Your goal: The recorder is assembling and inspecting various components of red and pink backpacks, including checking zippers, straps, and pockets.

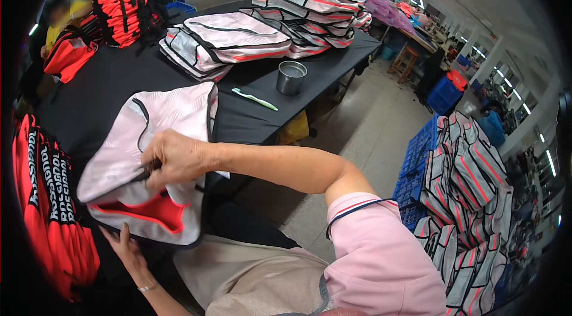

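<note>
A pale pink-white fabric bag piece (179, 104) with black edging lies on the black-covered table in front of me. Its near side gapes, showing a bright red lining (158, 213). My right hand (173, 158) reaches across from the right and is closed on the fabric at the opening; its fingertips are partly hidden. Low on the near side, my left hand (126, 251) rests against the bag's bottom edge, thumb and fingers apart, some fingertips out of sight under the fabric.
Beyond the bag piece are a green-white toothbrush (255, 99), a metal cup (291, 79) and stacked similar bags (304, 9). Red pieces (50, 208) lie at left, with a red stack (128, 6) behind. Blue crates (414, 173) and more bags (468, 197) stand right. A person (77, 12) sits far left.
</note>
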`<state>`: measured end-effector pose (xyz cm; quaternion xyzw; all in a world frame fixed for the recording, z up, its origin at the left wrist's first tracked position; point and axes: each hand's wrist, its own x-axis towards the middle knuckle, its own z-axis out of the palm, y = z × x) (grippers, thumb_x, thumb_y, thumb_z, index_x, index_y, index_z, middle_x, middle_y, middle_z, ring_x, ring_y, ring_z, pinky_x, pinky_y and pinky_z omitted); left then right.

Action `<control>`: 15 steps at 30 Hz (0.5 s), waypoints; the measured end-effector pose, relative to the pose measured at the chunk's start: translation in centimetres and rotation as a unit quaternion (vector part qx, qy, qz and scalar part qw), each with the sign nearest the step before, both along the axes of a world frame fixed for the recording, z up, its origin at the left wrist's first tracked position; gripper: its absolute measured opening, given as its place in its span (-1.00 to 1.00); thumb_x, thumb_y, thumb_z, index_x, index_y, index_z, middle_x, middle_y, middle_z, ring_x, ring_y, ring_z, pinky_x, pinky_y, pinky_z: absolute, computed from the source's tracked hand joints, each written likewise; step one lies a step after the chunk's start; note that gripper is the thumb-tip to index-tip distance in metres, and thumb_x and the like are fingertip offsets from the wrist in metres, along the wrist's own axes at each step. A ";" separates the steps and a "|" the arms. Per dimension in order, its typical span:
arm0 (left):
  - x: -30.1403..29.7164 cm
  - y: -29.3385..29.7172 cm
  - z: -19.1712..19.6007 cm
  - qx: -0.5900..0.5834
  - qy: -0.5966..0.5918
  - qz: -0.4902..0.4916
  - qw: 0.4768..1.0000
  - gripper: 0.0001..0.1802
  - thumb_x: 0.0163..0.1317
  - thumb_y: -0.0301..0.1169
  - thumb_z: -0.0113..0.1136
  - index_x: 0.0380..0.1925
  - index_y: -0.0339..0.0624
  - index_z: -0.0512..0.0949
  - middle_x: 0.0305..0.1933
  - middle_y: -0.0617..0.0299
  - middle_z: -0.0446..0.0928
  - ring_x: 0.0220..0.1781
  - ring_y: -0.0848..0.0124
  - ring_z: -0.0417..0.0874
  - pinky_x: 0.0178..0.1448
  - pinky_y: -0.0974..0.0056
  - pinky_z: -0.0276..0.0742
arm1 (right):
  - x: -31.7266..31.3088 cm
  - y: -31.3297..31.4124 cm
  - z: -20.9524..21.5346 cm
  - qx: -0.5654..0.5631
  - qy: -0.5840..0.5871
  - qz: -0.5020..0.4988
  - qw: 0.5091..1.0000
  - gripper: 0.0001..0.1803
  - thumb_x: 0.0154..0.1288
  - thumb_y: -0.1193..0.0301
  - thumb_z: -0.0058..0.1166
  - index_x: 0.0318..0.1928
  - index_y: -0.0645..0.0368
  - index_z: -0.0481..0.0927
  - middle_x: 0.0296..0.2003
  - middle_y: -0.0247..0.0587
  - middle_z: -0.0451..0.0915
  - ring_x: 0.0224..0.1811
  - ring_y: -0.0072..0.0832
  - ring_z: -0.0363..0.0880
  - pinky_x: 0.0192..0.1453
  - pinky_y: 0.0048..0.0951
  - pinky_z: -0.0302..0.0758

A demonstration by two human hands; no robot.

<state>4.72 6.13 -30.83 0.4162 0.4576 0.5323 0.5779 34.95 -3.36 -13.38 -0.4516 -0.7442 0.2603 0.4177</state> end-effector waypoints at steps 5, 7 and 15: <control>-2.3 8.8 -3.4 0.082 0.080 0.031 0.993 0.08 -0.02 -0.47 0.47 0.48 -0.20 0.04 0.49 0.02 0.13 0.43 0.22 0.23 0.45 0.15 0.14 | -0.6 -0.8 1.2 -0.046 -0.074 0.064 0.994 -0.81 -0.08 0.43 0.33 -0.53 0.31 0.63 -0.70 -0.20 0.54 -0.62 -0.54 0.47 -0.48 -0.42 0.39; -0.3 8.7 -2.1 0.107 0.106 0.045 0.987 0.02 -0.02 -0.46 0.48 0.44 -0.22 0.11 0.44 0.03 0.22 0.40 0.23 0.28 0.44 0.18 0.17 | 0.0 -0.5 1.4 -0.130 -0.133 0.079 0.979 -0.75 -0.07 0.34 0.33 -0.55 0.32 0.64 -0.69 -0.20 0.57 -0.62 -0.50 0.51 -0.47 -0.39 0.40; 4.2 4.4 5.3 0.235 0.211 0.105 0.943 -0.14 0.03 -0.46 0.45 0.35 -0.28 0.26 0.31 0.01 0.40 0.33 0.25 0.40 0.41 0.25 0.24 | -6.7 2.6 -0.2 0.073 -0.209 -0.072 0.973 -0.53 -0.16 0.25 0.41 -0.38 0.44 0.62 -0.42 0.20 0.64 -0.30 0.02 0.67 -0.20 -0.13 0.59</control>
